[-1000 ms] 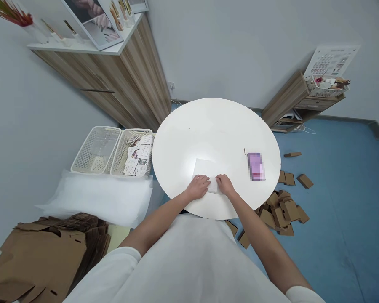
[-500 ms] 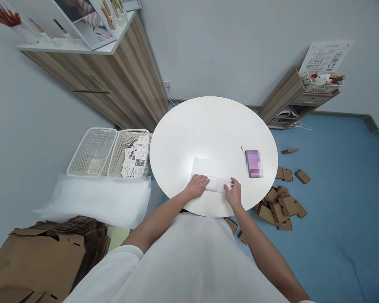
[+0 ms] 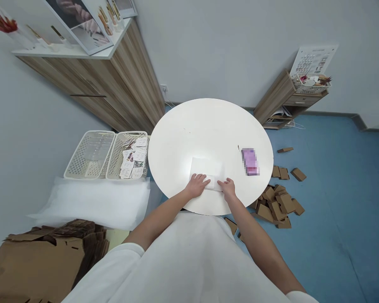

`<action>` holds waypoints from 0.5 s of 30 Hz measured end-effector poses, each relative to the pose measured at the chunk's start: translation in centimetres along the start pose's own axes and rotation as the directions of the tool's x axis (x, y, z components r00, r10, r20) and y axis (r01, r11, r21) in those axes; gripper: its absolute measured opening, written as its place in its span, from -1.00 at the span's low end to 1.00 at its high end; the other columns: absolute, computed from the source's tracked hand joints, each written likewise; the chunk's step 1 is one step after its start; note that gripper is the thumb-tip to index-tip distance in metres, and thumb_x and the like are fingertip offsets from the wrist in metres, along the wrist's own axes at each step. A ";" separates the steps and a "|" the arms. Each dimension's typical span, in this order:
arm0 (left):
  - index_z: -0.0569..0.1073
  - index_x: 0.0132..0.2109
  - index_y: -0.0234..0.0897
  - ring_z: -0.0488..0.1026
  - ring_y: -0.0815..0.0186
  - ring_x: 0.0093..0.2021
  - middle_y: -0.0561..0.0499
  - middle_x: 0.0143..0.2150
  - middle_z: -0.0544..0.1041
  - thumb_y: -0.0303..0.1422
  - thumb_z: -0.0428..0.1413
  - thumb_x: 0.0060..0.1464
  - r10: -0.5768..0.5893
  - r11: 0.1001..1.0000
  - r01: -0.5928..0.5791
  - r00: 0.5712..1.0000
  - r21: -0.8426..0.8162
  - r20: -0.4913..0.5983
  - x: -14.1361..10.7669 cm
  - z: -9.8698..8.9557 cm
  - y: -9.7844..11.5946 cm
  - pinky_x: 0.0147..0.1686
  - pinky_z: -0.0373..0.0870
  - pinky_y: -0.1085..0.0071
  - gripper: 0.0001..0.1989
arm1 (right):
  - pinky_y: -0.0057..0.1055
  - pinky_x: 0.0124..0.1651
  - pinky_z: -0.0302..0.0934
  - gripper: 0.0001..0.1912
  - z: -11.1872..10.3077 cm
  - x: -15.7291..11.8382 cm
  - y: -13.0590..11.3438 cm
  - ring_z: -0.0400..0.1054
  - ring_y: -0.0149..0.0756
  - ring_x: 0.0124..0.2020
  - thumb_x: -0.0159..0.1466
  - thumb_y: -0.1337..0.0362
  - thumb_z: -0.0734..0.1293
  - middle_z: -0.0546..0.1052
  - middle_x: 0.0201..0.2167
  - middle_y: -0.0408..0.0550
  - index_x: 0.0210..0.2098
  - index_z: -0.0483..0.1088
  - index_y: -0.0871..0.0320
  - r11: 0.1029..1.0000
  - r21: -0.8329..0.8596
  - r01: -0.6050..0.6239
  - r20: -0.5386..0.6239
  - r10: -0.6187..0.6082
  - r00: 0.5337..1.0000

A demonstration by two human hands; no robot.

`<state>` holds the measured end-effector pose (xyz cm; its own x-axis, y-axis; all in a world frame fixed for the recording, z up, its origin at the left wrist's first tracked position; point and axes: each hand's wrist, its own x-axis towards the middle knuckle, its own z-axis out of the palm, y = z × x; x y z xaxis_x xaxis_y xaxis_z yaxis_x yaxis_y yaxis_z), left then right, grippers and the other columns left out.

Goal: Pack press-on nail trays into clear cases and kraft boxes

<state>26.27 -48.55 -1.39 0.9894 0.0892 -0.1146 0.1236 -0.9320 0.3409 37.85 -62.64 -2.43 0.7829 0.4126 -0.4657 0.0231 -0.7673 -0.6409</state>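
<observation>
Through the head view I have the thin white translucent sheet (image 3: 198, 165) on the round white glossy table (image 3: 208, 126), near its front edge, with a small white rectangular packet (image 3: 210, 182) lying on its near part. I judge the folding to be unfinished: the sheet's far portion lies spread flat beyond the packet, and its right end is not closed over. My left hand (image 3: 196, 185) rests on the sheet and the packet's left side, fingers extended and slightly spread. My right hand (image 3: 228, 187) is at the sheet's right end, fingers bent; white on white at this size, I can't tell whether they pinch it

To the right, well apart from my hands, lies a purple rectangular item (image 3: 250, 162), blurred into blocks; I don't count it as an obstacle. On the left are a heap of large white translucent sheets (image 3: 97, 202), a white plastic basket of printed cards (image 3: 133, 160) and flat brown cardboard blanks (image 3: 41, 265). Small brown cardboard boxes (image 3: 282, 204) litter the blue floor (image 3: 325, 181), away from my reach
</observation>
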 end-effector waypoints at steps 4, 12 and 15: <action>0.23 0.07 -0.07 0.14 0.14 0.07 -0.08 0.07 0.25 -0.46 -0.07 0.01 0.004 1.000 -0.004 1.000 0.009 0.001 0.0 0.0 0.0 0.04 -0.06 0.14 -0.56 | -0.45 -0.35 0.26 -0.69 -0.6 0.5 -0.9 0.37 -0.30 -0.31 0.07 0.21 0.21 0.45 -0.28 0.02 -0.20 0.29 0.20 0.992 0.107 -0.067 0.068 0.060 0.996; 0.26 0.03 -0.12 0.15 0.15 0.07 -0.10 0.07 0.26 -0.47 -0.08 0.01 0.005 1.000 -0.005 1.000 -0.010 -0.008 0.2 0.2 -0.1 0.01 0.00 0.16 -0.60 | -0.49 -0.46 0.23 -0.81 0.6 0.5 -3.6 0.32 -0.42 -0.53 0.01 0.24 0.25 0.46 -0.50 -0.12 -0.38 0.33 0.19 0.988 0.156 -0.021 0.229 -0.016 0.973; 0.23 0.05 -0.17 0.12 0.18 0.12 -0.09 0.09 0.25 -0.49 -0.09 0.00 -0.026 0.997 0.024 1.000 -0.072 -0.016 -0.2 -0.3 -0.3 0.02 0.01 0.17 -0.57 | -0.48 -0.41 0.26 -0.79 0.7 0.4 -3.8 0.36 -0.40 -0.48 0.03 0.27 0.24 0.48 -0.48 -0.09 -0.33 0.35 0.21 0.986 0.168 -0.007 0.273 -0.039 0.961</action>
<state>26.09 -48.19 -1.23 0.9870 0.1189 -0.1081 0.1530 -0.9016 0.4047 37.61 -59.23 -0.63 0.5817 0.5608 -0.5892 -0.0876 -0.6769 -0.7308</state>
